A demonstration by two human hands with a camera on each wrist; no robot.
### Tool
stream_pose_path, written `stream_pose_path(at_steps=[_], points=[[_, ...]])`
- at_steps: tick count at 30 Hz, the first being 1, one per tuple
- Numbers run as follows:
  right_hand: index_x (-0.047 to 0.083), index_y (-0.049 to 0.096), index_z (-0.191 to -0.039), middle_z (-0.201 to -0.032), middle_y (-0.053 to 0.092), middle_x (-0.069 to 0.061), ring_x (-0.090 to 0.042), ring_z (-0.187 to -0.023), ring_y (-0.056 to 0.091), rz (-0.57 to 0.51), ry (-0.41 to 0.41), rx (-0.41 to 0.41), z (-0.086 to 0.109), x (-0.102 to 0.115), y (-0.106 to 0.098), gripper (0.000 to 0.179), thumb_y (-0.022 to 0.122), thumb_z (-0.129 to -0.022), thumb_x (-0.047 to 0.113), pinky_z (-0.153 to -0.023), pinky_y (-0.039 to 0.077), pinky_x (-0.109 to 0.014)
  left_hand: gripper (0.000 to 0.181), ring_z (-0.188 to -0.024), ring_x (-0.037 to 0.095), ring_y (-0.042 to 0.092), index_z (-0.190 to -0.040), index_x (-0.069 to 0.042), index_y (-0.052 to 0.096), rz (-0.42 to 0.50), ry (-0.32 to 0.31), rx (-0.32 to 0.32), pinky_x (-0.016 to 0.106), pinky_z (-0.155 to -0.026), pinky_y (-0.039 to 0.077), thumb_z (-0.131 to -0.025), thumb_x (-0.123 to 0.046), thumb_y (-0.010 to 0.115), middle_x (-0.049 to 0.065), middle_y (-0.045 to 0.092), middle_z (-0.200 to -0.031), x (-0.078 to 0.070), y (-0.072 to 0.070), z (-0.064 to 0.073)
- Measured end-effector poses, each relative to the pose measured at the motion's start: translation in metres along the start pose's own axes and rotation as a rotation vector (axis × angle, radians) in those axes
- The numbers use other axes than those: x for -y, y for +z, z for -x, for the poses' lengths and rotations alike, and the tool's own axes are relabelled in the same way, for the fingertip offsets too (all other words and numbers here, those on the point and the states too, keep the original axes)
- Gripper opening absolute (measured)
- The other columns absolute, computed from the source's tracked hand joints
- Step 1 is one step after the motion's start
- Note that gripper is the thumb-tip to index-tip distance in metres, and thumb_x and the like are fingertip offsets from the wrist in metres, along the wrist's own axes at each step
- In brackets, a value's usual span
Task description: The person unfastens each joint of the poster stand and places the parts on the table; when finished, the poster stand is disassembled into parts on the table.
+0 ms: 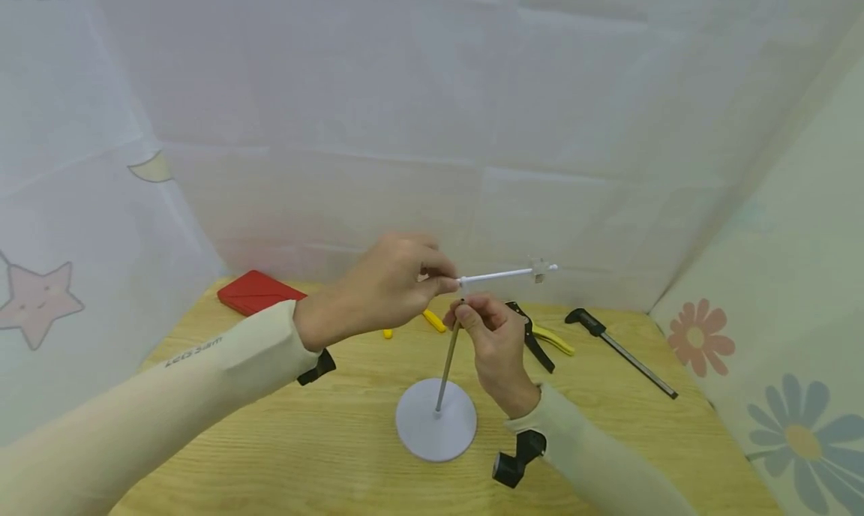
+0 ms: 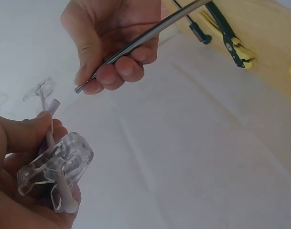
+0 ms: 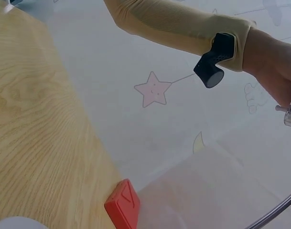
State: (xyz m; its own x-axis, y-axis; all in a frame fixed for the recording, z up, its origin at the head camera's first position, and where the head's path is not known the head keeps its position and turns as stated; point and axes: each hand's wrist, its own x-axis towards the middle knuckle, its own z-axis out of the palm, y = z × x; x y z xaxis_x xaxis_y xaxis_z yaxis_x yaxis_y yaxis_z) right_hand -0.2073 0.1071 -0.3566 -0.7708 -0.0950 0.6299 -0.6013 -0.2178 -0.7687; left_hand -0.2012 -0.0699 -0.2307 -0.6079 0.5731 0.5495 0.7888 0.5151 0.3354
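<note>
My left hand (image 1: pixel 388 283) pinches one end of a thin white rod (image 1: pixel 499 275), which points to the right. A clear plastic clip (image 1: pixel 538 269) sits near the rod's far end. In the left wrist view another clear clip piece (image 2: pixel 40 89) shows past the fingers. Just below, my right hand (image 1: pixel 498 343) grips the upper end of a slim metal pole (image 1: pixel 447 366) between thumb and curled fingers. The pole rises, slightly tilted, from a round white base (image 1: pixel 432 433) on the table. In the left wrist view the pole's tip (image 2: pixel 79 89) is apart from the white rod.
Behind the hands lie a red case (image 1: pixel 256 292), yellow-handled pieces (image 1: pixel 434 321) partly hidden, and black-and-yellow pliers (image 1: pixel 540 343). A caliper (image 1: pixel 628 355) lies at the right of the wooden table (image 1: pixel 310 441). White printed sheets (image 1: pixel 371 126) enclose the back and sides.
</note>
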Motion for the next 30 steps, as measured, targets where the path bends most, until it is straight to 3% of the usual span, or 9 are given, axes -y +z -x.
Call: stream_pose_path(at_steps=[4,9,13,15,22,30], points=[[-0.020,0.056,-0.099,-0.089,0.071,0.007,-0.005,-0.080,0.068,0.013,-0.004,0.009,0.001,-0.002,0.001,0.027,0.060,-0.101,0.007,-0.080,0.059,-0.022,0.004,-0.068,0.009,0.055,-0.088,-0.011,0.081,0.091,-0.115,-0.001,0.025,-0.062,0.047,-0.089,-0.011,0.077,-0.002,0.071,-0.079,0.007,0.004,0.004],[-0.018,0.057,-0.097,-0.089,0.070,0.006,-0.005,-0.080,0.068,0.050,-0.036,0.017,0.003,-0.003,-0.001,0.023,0.059,-0.101,0.005,-0.080,0.060,-0.022,0.006,-0.057,0.009,0.052,-0.086,-0.016,0.079,0.188,-0.247,0.036,0.025,-0.054,0.045,-0.091,-0.015,0.075,-0.005,0.073,-0.074,0.010,0.007,0.009],[-0.016,0.057,-0.096,-0.088,0.070,0.006,-0.004,-0.080,0.068,0.071,-0.065,0.021,0.002,-0.003,-0.002,0.021,0.059,-0.100,0.004,-0.079,0.059,-0.021,0.007,-0.056,0.013,0.058,-0.087,-0.018,0.076,0.276,-0.342,0.075,0.029,-0.054,0.051,-0.093,-0.018,0.073,-0.005,0.072,-0.075,0.011,0.010,0.016],[-0.015,0.058,-0.094,-0.087,0.070,0.003,-0.004,-0.080,0.068,0.088,-0.092,0.022,0.002,-0.004,-0.002,0.018,0.059,-0.100,0.002,-0.077,0.059,-0.021,0.007,-0.059,0.016,0.061,-0.088,-0.017,0.074,0.332,-0.383,0.087,0.031,-0.056,0.053,-0.094,-0.019,0.071,-0.002,0.071,-0.076,0.013,0.012,0.020],[-0.011,0.060,-0.092,-0.081,0.065,-0.027,-0.004,-0.079,0.068,0.179,-0.153,0.030,0.001,-0.003,-0.003,0.016,0.062,-0.098,0.003,-0.073,0.058,-0.021,0.012,-0.065,0.018,0.065,-0.093,-0.003,0.071,0.547,-0.526,0.107,0.035,-0.065,0.060,-0.093,-0.015,0.073,0.008,0.070,-0.078,0.031,0.029,0.038],[-0.010,0.061,-0.093,-0.086,0.066,-0.029,-0.003,-0.080,0.068,0.218,-0.159,0.029,0.002,-0.005,-0.005,0.008,0.061,-0.097,-0.003,-0.074,0.059,-0.021,0.016,-0.061,0.016,0.068,-0.096,0.003,0.071,0.690,-0.644,0.083,0.038,-0.066,0.063,-0.091,-0.011,0.075,0.009,0.071,-0.076,0.046,0.047,0.055]])
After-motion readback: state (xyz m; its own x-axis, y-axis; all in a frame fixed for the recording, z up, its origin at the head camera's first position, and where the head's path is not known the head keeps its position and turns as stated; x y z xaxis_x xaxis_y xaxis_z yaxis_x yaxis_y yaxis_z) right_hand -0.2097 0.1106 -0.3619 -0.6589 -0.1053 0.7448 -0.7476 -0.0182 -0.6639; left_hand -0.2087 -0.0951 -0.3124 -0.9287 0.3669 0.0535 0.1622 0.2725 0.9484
